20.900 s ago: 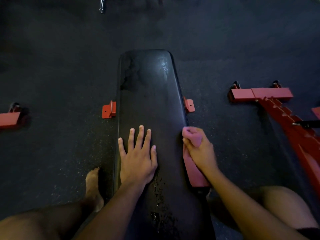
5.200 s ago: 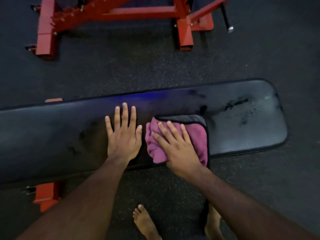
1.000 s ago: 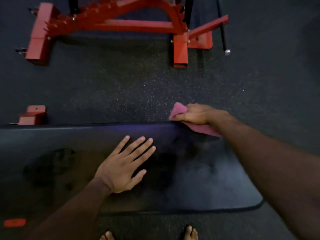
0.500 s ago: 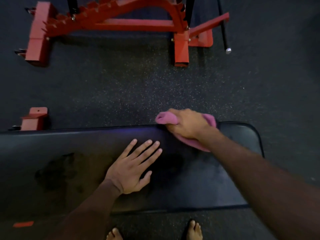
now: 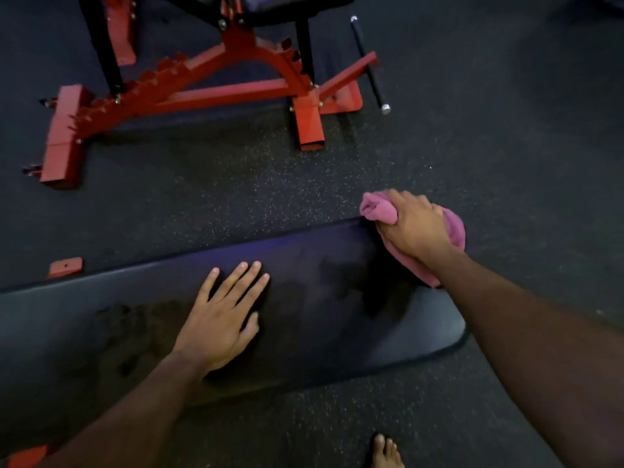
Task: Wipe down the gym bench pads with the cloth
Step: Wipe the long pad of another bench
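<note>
The right hand (image 5: 417,228) is clenching the bunched cloth (image 5: 452,228) at the pad's (image 5: 337,319) far right corner; the pad's long axis is stretching leftward, where the left hand (image 5: 221,319) is lying flat, released.

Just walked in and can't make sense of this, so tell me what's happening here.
A person is wiping a black gym bench pad. The right hand has a closed grip on a bunched pink cloth at the pad's far corner. The left hand lies flat and open on the pad. A red bench frame stands beyond.
</note>
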A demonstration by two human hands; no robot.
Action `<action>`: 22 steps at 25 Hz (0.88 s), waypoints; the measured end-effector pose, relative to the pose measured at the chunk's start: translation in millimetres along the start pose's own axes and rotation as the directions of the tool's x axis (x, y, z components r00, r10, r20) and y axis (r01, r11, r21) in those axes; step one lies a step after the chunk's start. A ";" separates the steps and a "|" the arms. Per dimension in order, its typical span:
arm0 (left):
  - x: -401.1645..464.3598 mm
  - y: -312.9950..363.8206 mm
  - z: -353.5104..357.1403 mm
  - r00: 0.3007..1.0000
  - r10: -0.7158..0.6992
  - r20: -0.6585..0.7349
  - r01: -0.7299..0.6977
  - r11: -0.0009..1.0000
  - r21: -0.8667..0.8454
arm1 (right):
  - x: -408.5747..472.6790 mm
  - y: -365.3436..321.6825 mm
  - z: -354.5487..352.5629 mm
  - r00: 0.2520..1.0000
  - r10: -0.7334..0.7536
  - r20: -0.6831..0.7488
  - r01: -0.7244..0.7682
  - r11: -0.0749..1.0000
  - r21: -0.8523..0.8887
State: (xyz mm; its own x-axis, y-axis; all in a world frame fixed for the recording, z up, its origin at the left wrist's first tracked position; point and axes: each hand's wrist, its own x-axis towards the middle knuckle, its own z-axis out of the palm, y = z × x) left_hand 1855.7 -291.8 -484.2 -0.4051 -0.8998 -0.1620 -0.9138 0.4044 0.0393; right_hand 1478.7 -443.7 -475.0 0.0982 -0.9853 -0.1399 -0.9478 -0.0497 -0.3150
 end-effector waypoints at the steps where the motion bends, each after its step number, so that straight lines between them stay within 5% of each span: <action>1: 1.5 19.6 -1.2 0.999 -0.032 -0.036 0.031 0.999 -0.016 | -3.6 8.2 -2.2 0.999 0.042 0.003 -0.042 0.997 0.063; 5: 20.2 101.0 5.3 0.985 0.171 -0.007 -0.171 0.985 -0.019 | -51.2 54.4 -0.6 0.992 0.107 -0.073 -0.071 0.922 0.381; 8: 30.3 107.6 8.8 0.983 0.178 0.054 -0.178 0.984 0.006 | -108.7 61.9 9.1 0.957 0.284 -0.059 -0.189 0.764 0.617; 14: 26.5 108.6 8.8 0.982 0.166 0.092 -0.167 0.986 0.000 | -226.0 27.8 52.0 0.794 0.589 -0.148 -0.313 0.606 0.731; 19: 28.7 104.8 14.6 0.979 0.192 0.072 -0.191 0.981 -0.023 | -162.1 42.9 33.2 0.808 0.566 -0.164 -0.330 0.665 0.670; 22: 27.1 107.3 12.8 0.975 0.208 0.075 -0.206 0.978 -0.039 | -177.3 28.4 36.3 0.724 0.660 -0.201 -0.331 0.588 0.738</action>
State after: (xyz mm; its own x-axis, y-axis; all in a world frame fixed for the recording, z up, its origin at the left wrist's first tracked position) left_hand 1747.1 -270.8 -497.0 -0.5833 -0.7808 -0.2237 -0.8111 0.5745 0.1098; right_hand 1445.4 -264.5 -493.3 -0.6157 -0.7787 -0.1203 -0.3661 0.4180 -0.8314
